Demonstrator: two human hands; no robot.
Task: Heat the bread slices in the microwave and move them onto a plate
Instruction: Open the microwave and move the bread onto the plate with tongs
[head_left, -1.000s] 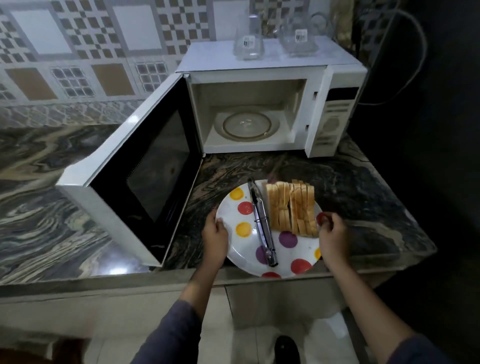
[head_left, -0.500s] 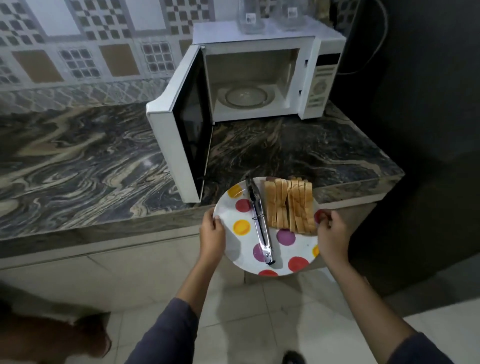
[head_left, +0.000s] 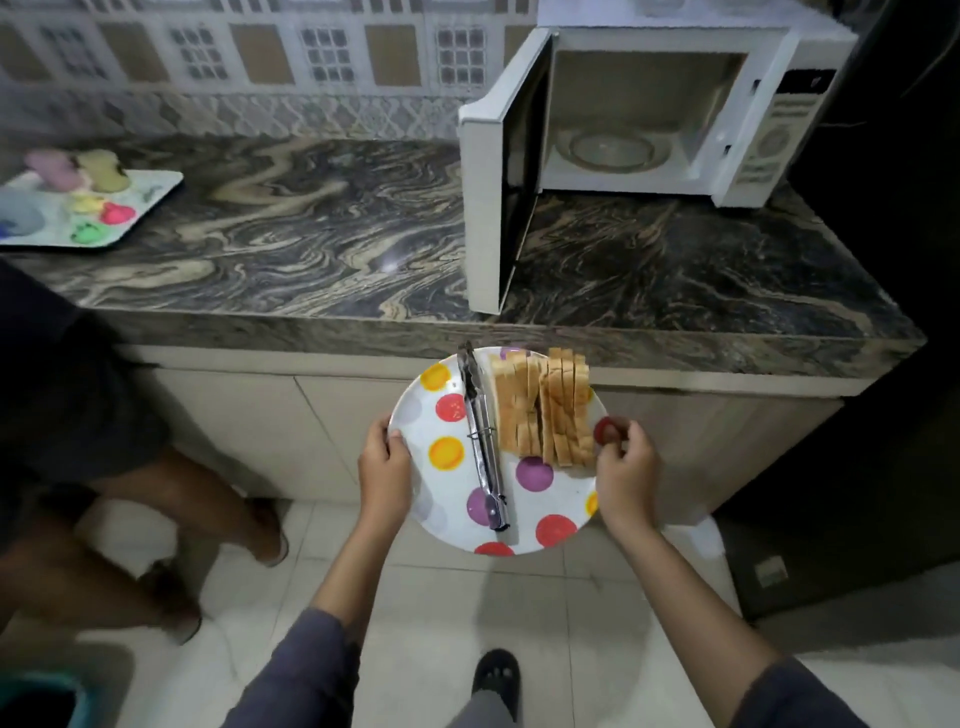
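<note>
Off the marbled surface (head_left: 311, 234): spotted white plate (head_left: 563, 493), rim gripped by our left hand (head_left: 384, 467), right hand (head_left: 626, 467); tilt could spill tan bread slices (head_left: 540, 410), steel tongs (head_left: 483, 441).

We note the microwave (head_left: 649, 39) cavity open, with only the turntable (head_left: 613, 150) inside. Its door (head_left: 483, 208) juts forward at the microwave's left. Open counter (head_left: 675, 270) lies before the microwave. Far left: tray (head_left: 156, 192), a person's legs (head_left: 171, 499).
</note>
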